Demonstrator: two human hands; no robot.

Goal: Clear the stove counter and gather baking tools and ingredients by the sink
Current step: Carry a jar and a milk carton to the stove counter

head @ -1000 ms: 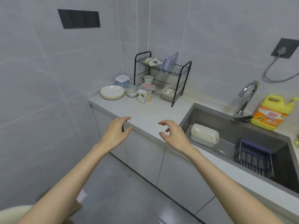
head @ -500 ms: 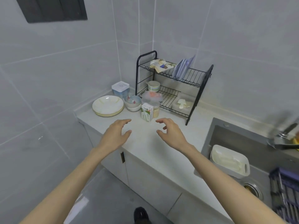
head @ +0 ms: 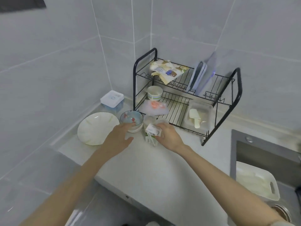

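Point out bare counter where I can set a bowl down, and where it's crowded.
Free: the counter stretch between dish rack, sink and near edge. Crowded: the back corner, where plate, stacked bowls and carton bunch beside the rack.

Two hands show, one left hand [head: 119, 139] and one right hand [head: 169, 137]. Just beyond the left hand's fingertips sit two stacked bowls [head: 131, 119], with one plate [head: 96, 128] to its left and one lidded box [head: 112, 99] farther off; at the right hand is one small carton [head: 152, 133], with one plastic bag [head: 153, 108] behind it. Beyond the right hand stands one two-tier rack [head: 237, 88] carrying one paper cup [head: 154, 92], one packet [head: 166, 70], what looks through the blur like two upright boards [head: 197, 77], and one clear tub [head: 206, 126] with one scoop [head: 194, 117], while to that hand's right one sink [head: 260, 152] holds one white basin [head: 254, 183].
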